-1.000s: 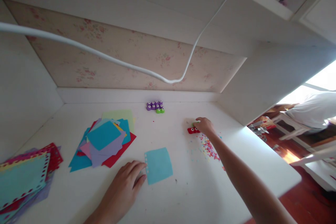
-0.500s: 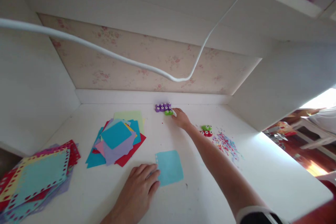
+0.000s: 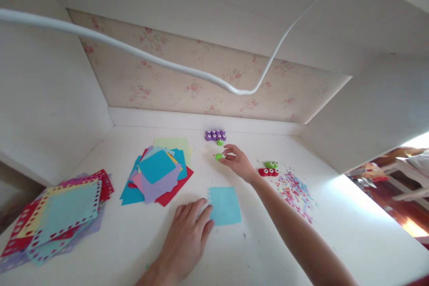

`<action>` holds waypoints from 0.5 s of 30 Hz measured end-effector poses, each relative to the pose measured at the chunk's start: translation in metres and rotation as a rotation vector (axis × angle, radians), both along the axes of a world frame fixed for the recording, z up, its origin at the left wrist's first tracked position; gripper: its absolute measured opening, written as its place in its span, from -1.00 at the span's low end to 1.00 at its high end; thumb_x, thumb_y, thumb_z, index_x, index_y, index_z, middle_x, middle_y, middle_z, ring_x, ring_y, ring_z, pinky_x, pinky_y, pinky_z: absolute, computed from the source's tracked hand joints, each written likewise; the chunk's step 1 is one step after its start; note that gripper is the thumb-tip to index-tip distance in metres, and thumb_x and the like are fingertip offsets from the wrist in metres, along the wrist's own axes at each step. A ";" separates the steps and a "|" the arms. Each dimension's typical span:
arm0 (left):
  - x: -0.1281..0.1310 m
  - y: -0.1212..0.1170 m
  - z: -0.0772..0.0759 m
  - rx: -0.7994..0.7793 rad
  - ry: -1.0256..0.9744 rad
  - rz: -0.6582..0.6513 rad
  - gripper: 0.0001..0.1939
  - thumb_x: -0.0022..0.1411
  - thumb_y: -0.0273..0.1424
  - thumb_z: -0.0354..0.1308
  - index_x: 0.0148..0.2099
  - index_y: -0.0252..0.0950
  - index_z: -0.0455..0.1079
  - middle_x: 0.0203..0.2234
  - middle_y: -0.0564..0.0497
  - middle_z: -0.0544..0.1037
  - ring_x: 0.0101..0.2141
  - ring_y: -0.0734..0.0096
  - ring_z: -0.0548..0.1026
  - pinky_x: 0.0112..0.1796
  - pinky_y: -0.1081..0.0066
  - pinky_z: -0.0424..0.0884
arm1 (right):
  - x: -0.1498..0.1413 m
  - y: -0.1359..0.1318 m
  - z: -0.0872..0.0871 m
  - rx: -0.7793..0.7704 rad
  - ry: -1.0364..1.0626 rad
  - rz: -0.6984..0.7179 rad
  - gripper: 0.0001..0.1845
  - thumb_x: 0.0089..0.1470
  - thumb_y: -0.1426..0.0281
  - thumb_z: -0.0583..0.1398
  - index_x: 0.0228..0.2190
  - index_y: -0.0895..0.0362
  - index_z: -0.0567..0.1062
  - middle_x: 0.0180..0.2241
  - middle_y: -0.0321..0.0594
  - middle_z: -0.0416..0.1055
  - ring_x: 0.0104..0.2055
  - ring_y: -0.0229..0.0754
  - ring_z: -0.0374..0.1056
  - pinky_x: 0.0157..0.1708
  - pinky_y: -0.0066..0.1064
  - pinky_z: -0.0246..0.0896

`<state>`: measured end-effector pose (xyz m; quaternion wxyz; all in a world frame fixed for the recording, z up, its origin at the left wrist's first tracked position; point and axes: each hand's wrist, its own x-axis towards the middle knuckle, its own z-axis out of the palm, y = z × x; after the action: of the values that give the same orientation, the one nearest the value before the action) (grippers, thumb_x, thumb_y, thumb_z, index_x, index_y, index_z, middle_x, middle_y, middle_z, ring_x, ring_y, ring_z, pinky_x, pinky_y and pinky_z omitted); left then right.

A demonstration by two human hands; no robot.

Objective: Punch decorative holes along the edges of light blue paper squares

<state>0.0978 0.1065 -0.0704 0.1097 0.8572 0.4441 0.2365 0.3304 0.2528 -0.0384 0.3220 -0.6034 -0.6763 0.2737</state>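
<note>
My right hand (image 3: 238,161) pinches a small green craft punch (image 3: 218,157) between thumb and fingers, above the back middle of the white table. Behind it, another green punch (image 3: 220,142) stands in front of two rows of purple punches (image 3: 215,135). A light blue paper square (image 3: 225,206), with a few small holes punched along its left edge, lies in front of me. My left hand (image 3: 191,228) rests flat at that left edge, its fingers loosely extended and the fingertips touching the paper.
Coloured paper sheets (image 3: 156,167) are piled at the left, and hole-edged sheets (image 3: 67,210) at far left. To the right stand green punches (image 3: 271,165) and red punches (image 3: 268,172) beside scattered confetti (image 3: 296,192). A white cable (image 3: 187,70) hangs across the view.
My right hand has taken one green punch from beside the purple rows and drawn it toward me. My left hand stays at the paper's edge. The view has shifted slightly.
</note>
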 end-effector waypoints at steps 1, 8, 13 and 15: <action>-0.001 0.001 0.000 -0.002 -0.052 0.034 -0.69 0.41 -0.33 -0.01 0.15 -0.15 0.34 0.07 -0.09 0.44 0.00 0.14 0.44 -0.01 0.09 0.37 | -0.006 -0.016 0.000 -0.011 0.040 0.057 -0.46 0.04 0.33 0.28 0.05 0.06 0.28 -0.13 -0.21 0.47 -0.17 -0.18 0.52 -0.19 -0.39 0.41; -0.014 0.010 -0.004 0.003 -0.221 0.095 -0.59 0.31 -0.27 0.17 0.17 -0.18 0.28 0.00 -0.10 0.46 0.02 0.12 0.42 0.02 0.09 0.39 | -0.045 -0.104 -0.014 0.010 0.198 0.451 -0.47 0.00 0.45 0.34 0.02 0.01 0.38 -0.24 -0.31 0.51 -0.19 -0.20 0.47 -0.04 -0.28 0.37; -0.013 0.011 -0.008 -0.005 -0.142 0.041 -0.65 0.27 -0.42 0.21 0.10 -0.19 0.35 -0.09 -0.06 0.53 -0.09 0.14 0.49 -0.06 0.11 0.46 | -0.033 -0.120 -0.007 0.097 -0.059 0.413 -0.50 0.09 0.40 0.29 0.08 0.01 0.39 0.01 -0.16 0.47 0.06 -0.09 0.37 0.09 -0.21 0.28; -0.012 0.011 -0.007 0.025 -0.125 0.037 -0.68 0.31 -0.43 0.16 0.11 -0.19 0.35 -0.09 -0.07 0.53 -0.09 0.16 0.49 -0.07 0.12 0.46 | -0.016 -0.122 -0.005 0.142 -0.165 0.360 -0.49 0.13 0.33 0.26 0.12 0.03 0.37 0.13 -0.11 0.36 0.19 -0.04 0.24 0.18 -0.14 0.18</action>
<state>0.0855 0.1172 -0.0774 0.1221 0.8335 0.4493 0.2973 0.3145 0.1304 -0.0430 0.2529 -0.4691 -0.8149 0.2280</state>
